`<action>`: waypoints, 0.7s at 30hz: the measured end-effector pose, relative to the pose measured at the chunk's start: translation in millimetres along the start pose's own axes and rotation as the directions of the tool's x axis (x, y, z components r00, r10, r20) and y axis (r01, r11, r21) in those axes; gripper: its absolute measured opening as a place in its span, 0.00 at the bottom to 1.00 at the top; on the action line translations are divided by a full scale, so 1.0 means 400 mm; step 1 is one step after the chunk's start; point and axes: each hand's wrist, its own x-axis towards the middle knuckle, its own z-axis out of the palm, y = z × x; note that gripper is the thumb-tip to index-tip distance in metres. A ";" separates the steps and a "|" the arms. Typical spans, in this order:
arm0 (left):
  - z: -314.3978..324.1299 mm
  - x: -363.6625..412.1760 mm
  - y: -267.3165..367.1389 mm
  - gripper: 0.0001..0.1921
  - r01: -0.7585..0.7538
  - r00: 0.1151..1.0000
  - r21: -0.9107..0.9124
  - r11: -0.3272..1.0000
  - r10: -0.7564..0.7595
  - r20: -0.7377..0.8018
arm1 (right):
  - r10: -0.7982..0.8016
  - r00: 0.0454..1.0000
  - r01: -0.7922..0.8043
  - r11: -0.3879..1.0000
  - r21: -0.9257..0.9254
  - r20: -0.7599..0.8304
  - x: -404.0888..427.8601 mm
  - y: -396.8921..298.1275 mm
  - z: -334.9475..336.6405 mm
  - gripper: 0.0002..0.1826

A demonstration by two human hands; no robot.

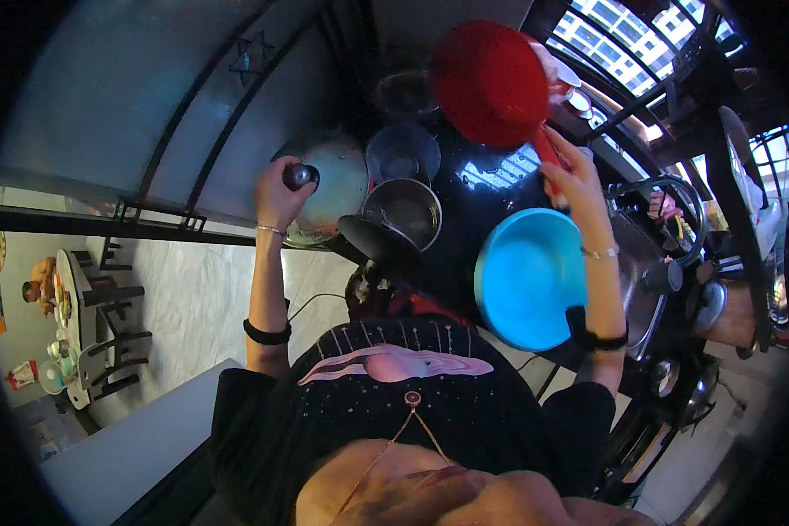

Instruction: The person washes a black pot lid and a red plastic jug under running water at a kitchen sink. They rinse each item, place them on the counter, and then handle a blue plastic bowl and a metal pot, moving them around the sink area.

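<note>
My left hand (283, 191) is closed around the dark knob (302, 177) of a round glass lid (339, 177), at the left end of the dark counter. In my right hand (575, 167) is the red handle of a deep, round red pan or dipper (490, 82), raised at the far side of the counter. A light-blue basin (532, 279) stands below that hand, beside my right forearm. Between my hands are a dark metal pot (407, 207) and a clear round bowl (404, 152). A black disc-shaped object (382, 242) partly covers the pot's near side.
A sink (638, 296) with a curved faucet (693, 204) lies to the right, with a grey cup (662, 277) by it. Glass panels (118, 105) border the counter's left. Beyond, a person (39, 287) is at a dining table (72, 315) with chairs.
</note>
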 end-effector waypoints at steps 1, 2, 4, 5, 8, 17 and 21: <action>-0.001 -0.006 -0.007 0.22 0.019 1.000 -0.020 1.000 -0.019 0.004 | -0.078 0.997 0.079 0.995 -0.053 0.027 0.061 0.003 0.024 0.33; -0.004 -0.014 -0.014 0.23 -0.009 1.000 0.033 0.999 0.010 -0.022 | -0.061 0.998 0.062 0.991 -0.117 0.014 0.129 0.009 0.054 0.32; -0.014 -0.037 -0.028 0.22 -0.008 1.000 0.020 1.000 0.008 -0.028 | -0.077 0.995 0.089 0.959 -0.268 0.057 0.256 0.030 0.107 0.31; -0.017 -0.050 -0.035 0.22 -0.022 0.999 -0.005 1.000 0.022 -0.033 | -0.090 0.990 0.122 0.934 -0.335 0.108 0.320 0.042 0.125 0.31; -0.030 -0.096 -0.057 0.22 0.096 0.994 0.100 0.990 -0.091 -0.055 | -0.492 0.848 0.501 0.624 -0.600 0.197 0.474 0.091 0.206 0.25; -0.069 -0.199 -0.128 0.25 0.176 0.980 0.186 0.967 -0.153 -0.129 | -0.328 0.881 0.428 0.249 -0.869 0.341 0.605 0.128 0.292 0.13; -0.071 -0.218 -0.148 0.25 0.166 0.978 0.197 0.966 -0.135 -0.160 | -0.331 0.867 0.461 0.252 -0.851 0.372 0.617 0.123 0.295 0.12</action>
